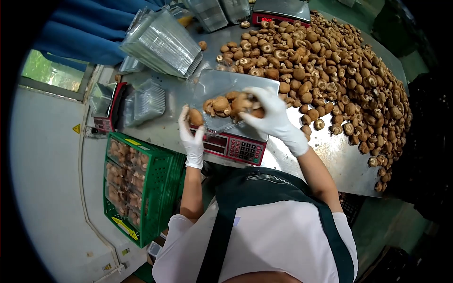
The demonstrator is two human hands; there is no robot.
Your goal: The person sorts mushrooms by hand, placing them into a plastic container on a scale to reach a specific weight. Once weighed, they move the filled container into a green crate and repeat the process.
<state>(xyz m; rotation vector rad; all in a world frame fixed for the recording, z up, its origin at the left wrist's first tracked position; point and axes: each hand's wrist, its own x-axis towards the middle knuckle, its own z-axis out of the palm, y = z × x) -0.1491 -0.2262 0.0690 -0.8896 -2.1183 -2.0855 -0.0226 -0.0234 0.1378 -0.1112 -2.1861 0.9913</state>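
Observation:
Both my hands wear white gloves. My left hand (191, 140) is closed on a brown mushroom (195, 117), held at the left side of a clear plastic tray (214, 123). Over the tray's right part, my right hand (271, 115) grips a mushroom (243, 104); it is slightly blurred, and its fingers partly hide what they hold. Several mushrooms (218, 106) lie in the tray between my hands. The tray rests on a red digital scale (236, 147), whose keypad faces me.
A large heap of mushrooms (339, 80) covers the table's right side. Stacked clear trays (163, 42) stand at the back left. Another scale (281, 12) is at the back, and one more (113, 107) at the left. A green crate (153, 188) holds packed mushrooms beside the table.

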